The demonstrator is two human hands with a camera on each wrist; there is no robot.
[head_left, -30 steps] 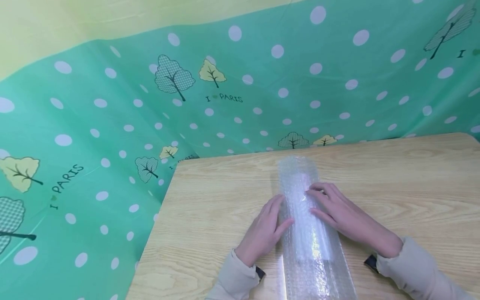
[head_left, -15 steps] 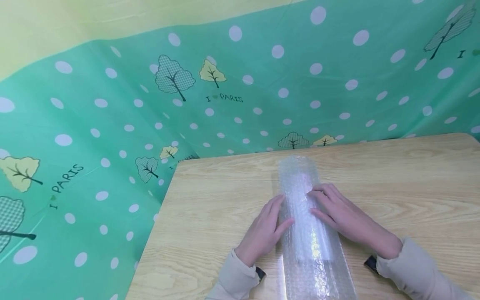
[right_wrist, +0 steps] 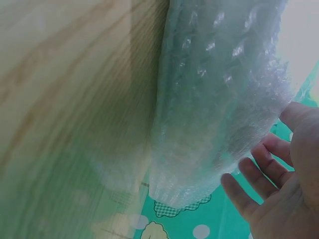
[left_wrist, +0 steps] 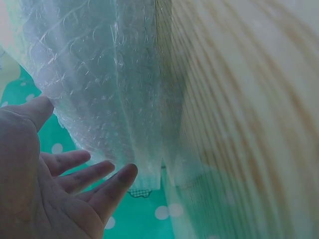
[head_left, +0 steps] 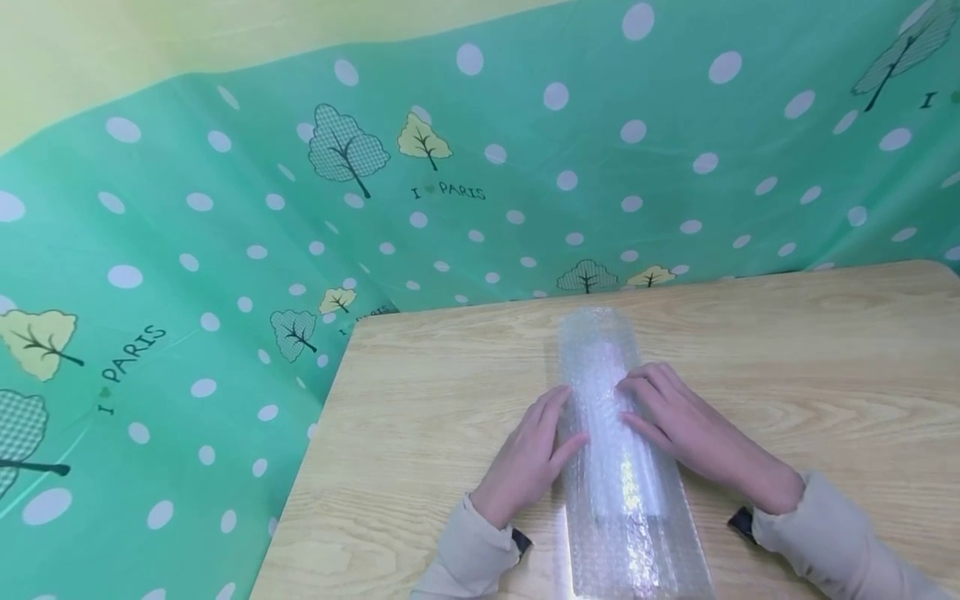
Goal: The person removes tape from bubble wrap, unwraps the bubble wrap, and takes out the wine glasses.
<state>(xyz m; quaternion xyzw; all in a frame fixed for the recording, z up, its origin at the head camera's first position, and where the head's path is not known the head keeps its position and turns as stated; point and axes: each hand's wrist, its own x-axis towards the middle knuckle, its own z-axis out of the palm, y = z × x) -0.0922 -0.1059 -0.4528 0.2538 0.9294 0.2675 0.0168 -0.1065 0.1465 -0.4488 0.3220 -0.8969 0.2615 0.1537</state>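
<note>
A long bundle of clear bubble wrap (head_left: 637,546) lies lengthwise on the wooden table, with something pale and long showing faintly inside; its kind cannot be made out. Along the bundle's left side rests my left hand (head_left: 528,457), thumb and fingertips touching the wrap. My right hand (head_left: 678,425) touches it from the right, fingertips on the upper surface. In the left wrist view the fingers (left_wrist: 107,191) are spread and relaxed beside the bubble wrap (left_wrist: 94,79). Loosely bent fingers (right_wrist: 259,174) meet the bubble wrap (right_wrist: 214,94) in the right wrist view.
The wood-grain table (head_left: 405,433) extends on both sides of the bundle. Behind it and to the left hangs a green curtain (head_left: 480,167) with white dots and printed trees. Both sleeves are light, and a dark strap piece (head_left: 741,523) shows by the right cuff.
Both hands keep their places on the bubble wrap. The whole head view has shifted very slightly upward in the picture.
</note>
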